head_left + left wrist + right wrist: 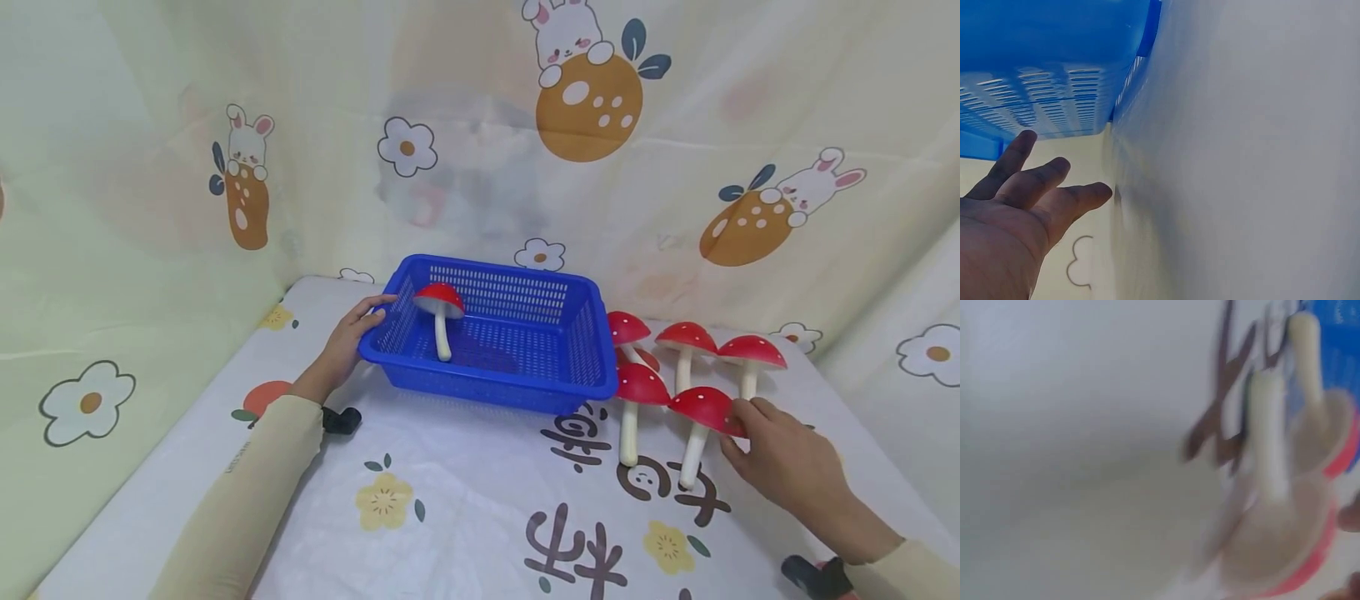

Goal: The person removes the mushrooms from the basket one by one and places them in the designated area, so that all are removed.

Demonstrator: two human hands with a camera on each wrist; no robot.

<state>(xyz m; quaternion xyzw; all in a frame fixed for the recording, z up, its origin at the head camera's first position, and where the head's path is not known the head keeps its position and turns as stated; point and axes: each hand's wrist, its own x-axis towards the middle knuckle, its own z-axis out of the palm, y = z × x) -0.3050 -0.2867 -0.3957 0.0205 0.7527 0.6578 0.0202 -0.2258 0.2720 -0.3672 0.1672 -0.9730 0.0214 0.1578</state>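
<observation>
Left hand (347, 346) is steadying the basket (491, 387), fingers relaxed, while right hand (787, 462) is pinching a mushroom (705, 410) beside it, lift likely next.

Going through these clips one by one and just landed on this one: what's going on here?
A person sits at a table covered with a printed cloth. Their left hand rests with straight fingers against the left end of a blue basket, which holds one red toy mushroom. Their right hand touches the cap of the nearest mushroom in a cluster of five more red mushrooms lying to the right of the basket. Whether it grips that cap yet is unclear.
</observation>
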